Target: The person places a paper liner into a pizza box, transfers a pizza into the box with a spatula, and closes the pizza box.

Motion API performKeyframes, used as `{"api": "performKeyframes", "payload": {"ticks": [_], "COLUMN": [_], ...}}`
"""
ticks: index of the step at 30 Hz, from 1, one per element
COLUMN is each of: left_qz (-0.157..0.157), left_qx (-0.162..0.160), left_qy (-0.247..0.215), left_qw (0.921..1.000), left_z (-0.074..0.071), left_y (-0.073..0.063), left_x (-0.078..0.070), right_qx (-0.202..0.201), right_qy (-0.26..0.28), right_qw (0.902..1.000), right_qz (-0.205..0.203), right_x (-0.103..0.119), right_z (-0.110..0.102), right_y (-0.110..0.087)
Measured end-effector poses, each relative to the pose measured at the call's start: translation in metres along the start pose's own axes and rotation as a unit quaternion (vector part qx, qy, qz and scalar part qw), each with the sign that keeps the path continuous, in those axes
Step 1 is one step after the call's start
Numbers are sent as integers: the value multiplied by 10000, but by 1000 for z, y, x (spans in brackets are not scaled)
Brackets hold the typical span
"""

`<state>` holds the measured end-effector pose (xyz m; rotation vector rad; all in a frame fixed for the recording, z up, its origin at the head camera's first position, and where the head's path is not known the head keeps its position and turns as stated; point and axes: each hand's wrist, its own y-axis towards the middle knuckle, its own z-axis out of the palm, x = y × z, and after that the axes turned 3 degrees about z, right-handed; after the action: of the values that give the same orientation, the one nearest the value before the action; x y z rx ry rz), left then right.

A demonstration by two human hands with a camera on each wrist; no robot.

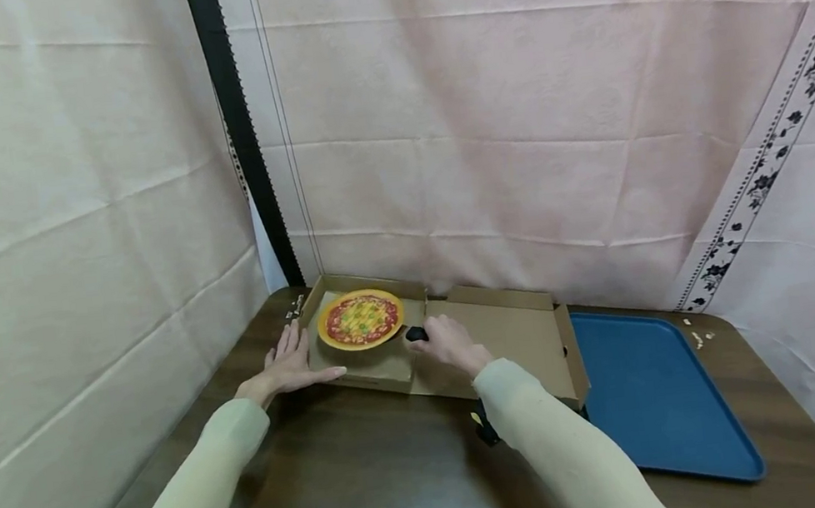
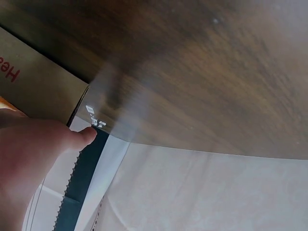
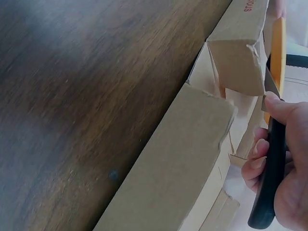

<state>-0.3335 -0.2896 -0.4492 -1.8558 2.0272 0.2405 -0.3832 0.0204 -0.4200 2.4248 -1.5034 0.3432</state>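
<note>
Hazards, near to far. At the right hand: likely rolling of the black-handled tool in the grip, caused by weight out at the blade. At the cardboard box: possible sliding, caused by a snag, with uncertain steadying from the left hand. At the pizza: possible tipping or slipping, caused by support apparently at the right side alone.

Count, near to far. Sleeves, pale: two. Table, brown: one. Tray, blue, just beside the box's lid: one. Hands: two; right, curled round the tool; left, straight-fingered, spread at the box's left front corner, holding nothing, contact uncertain. Tool: one. Box, lid folded out rightward: one. Pizza, yellow-rimmed, over the box's left half, apparently raised above its bottom: one. Cloth, pale, hanging behind: sheets uncertain.
</note>
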Motion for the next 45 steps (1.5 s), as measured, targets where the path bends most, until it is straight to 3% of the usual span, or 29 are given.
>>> {"api": "performKeyframes", "payload": {"ticks": [19, 29, 37, 45], "left_qz": [22, -115, -131, -161], "left_qx": [-205, -135, -85, -42], "left_qy": [21, 90, 144, 167], "left_qw": [9998, 9998, 9998, 9997], "left_z": [-1, -2, 1, -2], "left_y": [-4, -7, -2, -4], "left_x": [-4, -6, -3, -6], "right_qx": [146, 361, 457, 730], "right_qy": [-203, -224, -266, -515], "right_qw": [9996, 9991, 9986, 9960], "right_qz": [-87, -36, 0, 22], "right_x": [10, 15, 17, 22], "right_z": [2, 5, 7, -1], "right_y": [9, 11, 14, 19]}}
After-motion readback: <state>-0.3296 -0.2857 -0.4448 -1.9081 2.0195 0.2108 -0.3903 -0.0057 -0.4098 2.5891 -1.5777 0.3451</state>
